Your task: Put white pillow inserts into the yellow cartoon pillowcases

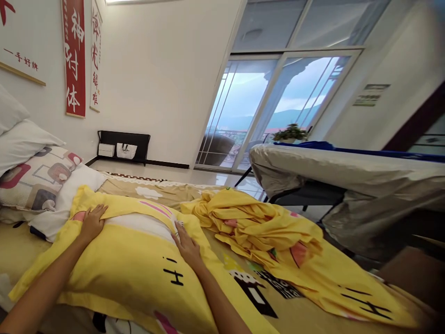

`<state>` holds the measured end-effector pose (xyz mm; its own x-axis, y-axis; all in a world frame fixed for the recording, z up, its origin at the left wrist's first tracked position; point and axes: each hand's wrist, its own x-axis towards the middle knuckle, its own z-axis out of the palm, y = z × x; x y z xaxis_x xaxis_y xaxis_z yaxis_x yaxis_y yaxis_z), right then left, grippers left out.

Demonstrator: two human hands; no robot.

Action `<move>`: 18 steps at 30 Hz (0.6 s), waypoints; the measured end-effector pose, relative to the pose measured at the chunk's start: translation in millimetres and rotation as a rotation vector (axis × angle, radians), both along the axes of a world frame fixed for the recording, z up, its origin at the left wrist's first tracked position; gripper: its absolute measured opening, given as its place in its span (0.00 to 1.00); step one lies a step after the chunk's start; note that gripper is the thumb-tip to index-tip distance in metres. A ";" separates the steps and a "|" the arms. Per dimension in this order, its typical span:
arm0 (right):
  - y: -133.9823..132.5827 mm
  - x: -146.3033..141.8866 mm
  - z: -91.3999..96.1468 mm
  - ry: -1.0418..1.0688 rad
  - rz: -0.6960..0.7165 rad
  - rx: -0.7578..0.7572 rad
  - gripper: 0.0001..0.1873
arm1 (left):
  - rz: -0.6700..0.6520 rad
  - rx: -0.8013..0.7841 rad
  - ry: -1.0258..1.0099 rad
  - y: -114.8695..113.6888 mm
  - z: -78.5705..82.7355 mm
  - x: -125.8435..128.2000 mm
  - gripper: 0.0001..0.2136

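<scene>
Yellow pillow, lying on the left part of the bed beneath two hands, with a white area showing under a yellow flap near its far edge and black letters reading "Hi" printed on its face. At the far left, white pillows are stacked beside a patterned pillow with grey and red rounded squares; another white pillow lies between it and the yellow one. Above them, a red scroll hangs on the wall between two white scrolls, all three bearing writing. The left hand rests on the yellow pillow, its fingers extended and slightly apart, at the left end of the white area. Beyond the bed, a black rack by the wall holds a white box and a white bag. The right hand lies at the right end of the white area, its fingers extended and close together; whether the tips pinch any cloth cannot be told. Just right of the pillow, a yellow cloth is bunched at its far end and spread flatter toward the near right, over the printed sheet. Farther back stand glass doors and a potted plant. At the right, a surface under a wrinkled pale cover carries blue cloth, with a dark chair partly beneath it.
</scene>
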<state>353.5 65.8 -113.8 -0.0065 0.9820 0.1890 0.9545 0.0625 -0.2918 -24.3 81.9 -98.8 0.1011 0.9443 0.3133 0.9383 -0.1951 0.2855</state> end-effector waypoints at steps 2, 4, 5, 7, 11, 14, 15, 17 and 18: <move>-4.9 6.2 1.3 0.017 0.050 0.004 0.30 | 0.013 0.039 -0.010 1.4 -0.1 -3.6 0.27; -7.8 15.7 22.1 -0.047 0.006 -0.016 0.29 | 0.007 0.018 -0.005 8.5 18.4 -9.1 0.26; -8.7 20.5 36.4 -0.101 -0.065 -0.027 0.28 | 0.006 0.017 -0.004 12.5 31.6 -12.1 0.25; -10.1 27.8 65.9 -0.184 -0.235 -0.044 0.24 | -0.002 0.045 -0.007 18.1 59.5 -16.8 0.24; -15.5 32.2 107.9 -0.212 -0.352 -0.011 0.20 | -0.015 0.163 -0.050 15.3 102.2 -19.8 0.24; -22.0 34.1 120.5 -0.200 -0.308 0.207 0.27 | -0.040 0.400 -0.151 9.1 115.6 -25.2 0.27; -23.6 35.8 122.7 -0.191 -0.269 0.239 0.28 | -0.077 0.451 -0.170 7.9 117.5 -28.5 0.27; -24.6 41.5 126.8 -0.178 -0.195 0.200 0.27 | -0.180 0.422 -0.157 7.2 120.6 -36.4 0.26; -24.0 45.2 129.2 -0.172 -0.174 0.156 0.27 | -0.234 0.350 -0.123 7.5 122.7 -40.1 0.26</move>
<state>398.7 41.8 15.5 0.1143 0.9305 0.3481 0.9894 -0.0751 -0.1241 -64.5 89.4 23.8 0.2417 0.7354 0.6331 0.8204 -0.5032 0.2713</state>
